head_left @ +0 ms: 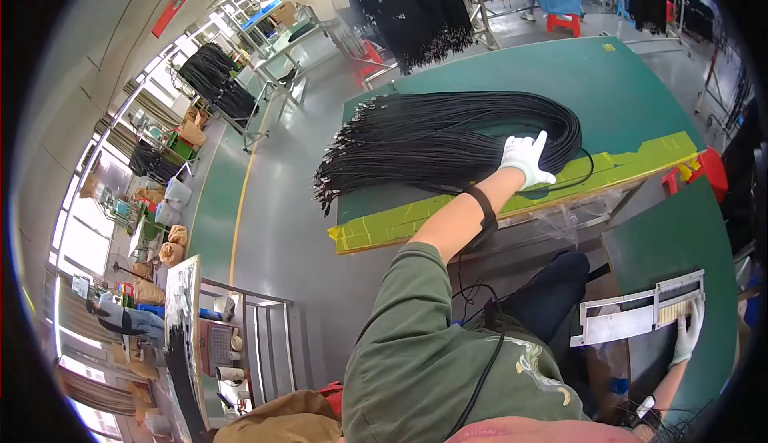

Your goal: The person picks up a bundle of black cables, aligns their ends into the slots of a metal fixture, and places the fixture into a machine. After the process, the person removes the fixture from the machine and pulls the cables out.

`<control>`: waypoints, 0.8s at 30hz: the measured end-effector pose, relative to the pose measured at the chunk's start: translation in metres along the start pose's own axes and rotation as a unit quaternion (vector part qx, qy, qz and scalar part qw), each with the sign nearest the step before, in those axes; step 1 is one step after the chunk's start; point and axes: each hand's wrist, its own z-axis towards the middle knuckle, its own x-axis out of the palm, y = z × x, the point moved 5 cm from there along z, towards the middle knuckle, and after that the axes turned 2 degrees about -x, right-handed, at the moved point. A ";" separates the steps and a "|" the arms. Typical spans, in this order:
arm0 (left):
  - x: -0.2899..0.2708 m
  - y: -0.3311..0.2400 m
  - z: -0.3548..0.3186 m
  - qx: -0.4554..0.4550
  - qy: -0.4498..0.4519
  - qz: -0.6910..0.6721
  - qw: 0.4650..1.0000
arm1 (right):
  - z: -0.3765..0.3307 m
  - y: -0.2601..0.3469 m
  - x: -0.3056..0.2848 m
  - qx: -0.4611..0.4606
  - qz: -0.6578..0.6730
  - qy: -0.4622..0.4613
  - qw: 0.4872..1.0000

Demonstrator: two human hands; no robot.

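Observation:
A thick looped bundle of thin black cables with small metal-looking ends on the left lies across the green table. My left hand, in a white glove, is on the near side of the bundle's right-hand bend, thumb and fingers apart. At the lower right, my white-gloved right hand lies against the right end of a metal frame, fingers stretched along it. That frame has a pale plate on its left and a row of cream slats by the hand. Its left end juts past the edge of the second green table.
Yellow-green tape covers the near edge of the first table. A red stool stands between the tables on the right. Black cables hang on racks beyond. Another person is at the far left.

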 end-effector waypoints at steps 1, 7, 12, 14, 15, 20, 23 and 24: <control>-0.003 -0.001 0.002 -0.005 0.009 0.000 1.000 | 0.002 0.000 -0.002 0.004 0.001 -0.002 1.000; -0.003 0.003 -0.003 -0.013 0.012 -0.009 1.000 | 0.006 0.016 0.002 0.003 0.015 -0.029 0.999; -0.004 -0.027 0.001 0.065 0.035 -0.021 0.997 | -0.021 0.006 -0.015 0.015 0.077 -0.055 0.995; -0.013 -0.003 0.002 0.069 0.094 -0.116 0.986 | -0.010 0.022 -0.006 0.085 0.166 -0.095 0.978; -0.014 0.015 0.004 0.061 0.041 -0.106 0.992 | 0.000 0.050 -0.008 0.123 0.222 -0.116 0.960; 0.002 0.001 0.060 0.031 0.008 -0.097 0.995 | -0.052 0.068 -0.030 0.164 0.150 -0.151 0.963; 0.000 -0.028 0.076 0.034 -0.063 -0.071 0.995 | -0.067 0.071 -0.031 0.198 0.130 -0.164 0.957; 0.001 -0.034 0.080 0.015 -0.065 -0.053 0.996 | -0.069 0.071 -0.030 0.205 0.157 -0.173 0.950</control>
